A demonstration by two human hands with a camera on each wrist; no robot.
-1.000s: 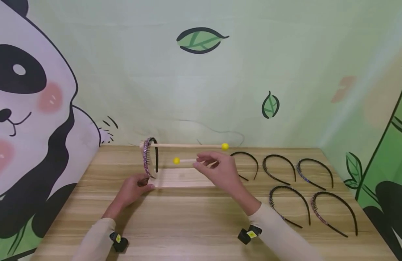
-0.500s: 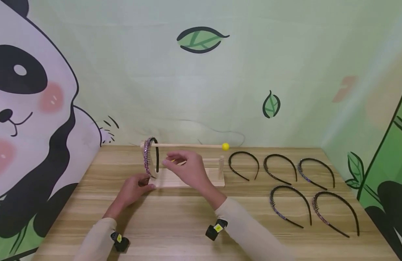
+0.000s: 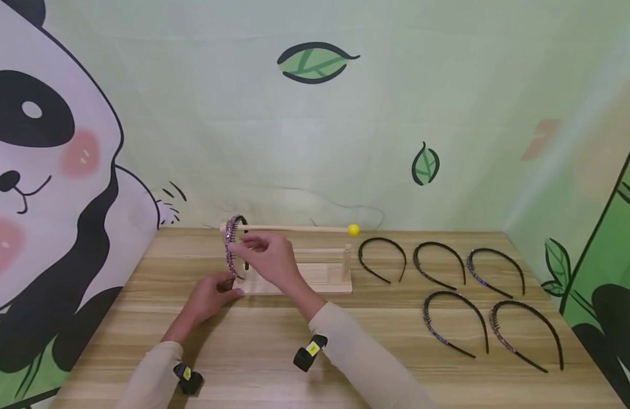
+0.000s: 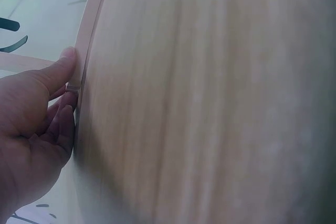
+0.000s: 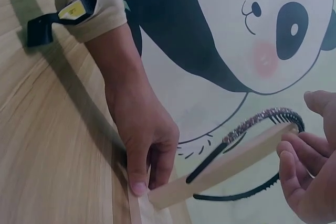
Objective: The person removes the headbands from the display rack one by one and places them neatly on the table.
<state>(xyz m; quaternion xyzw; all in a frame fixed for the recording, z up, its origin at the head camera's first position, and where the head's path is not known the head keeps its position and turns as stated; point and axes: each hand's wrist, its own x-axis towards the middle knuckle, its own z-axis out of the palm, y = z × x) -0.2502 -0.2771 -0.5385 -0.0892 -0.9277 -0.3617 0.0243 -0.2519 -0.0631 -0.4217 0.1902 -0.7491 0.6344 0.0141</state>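
A wooden stand, its base (image 3: 304, 278) lying flat, carries an upper rod (image 3: 294, 229) with a yellow ball (image 3: 353, 230) at its right end. My left hand (image 3: 209, 295) grips the base's left end; in the left wrist view thumb and fingers (image 4: 65, 121) pinch its edge. A black headband (image 5: 249, 124) with glitter and inner teeth hangs on the upper rod beside the left post (image 5: 226, 174). My right hand (image 3: 271, 261) reaches to this headband, thumb and fingers apart around its toothed side. It covers the left part of the lower rod (image 3: 320, 250).
Several headbands lie on the wooden table (image 3: 274, 363) right of the stand: a plain black one (image 3: 359, 258), two in the back row (image 3: 417, 261) and two in front (image 3: 499, 335). A printed backdrop (image 3: 315, 142) rises behind the table.
My right hand has moved left along the lower rod, past its yellow ball, to the hanging headband. My left hand keeps its grip on the base.
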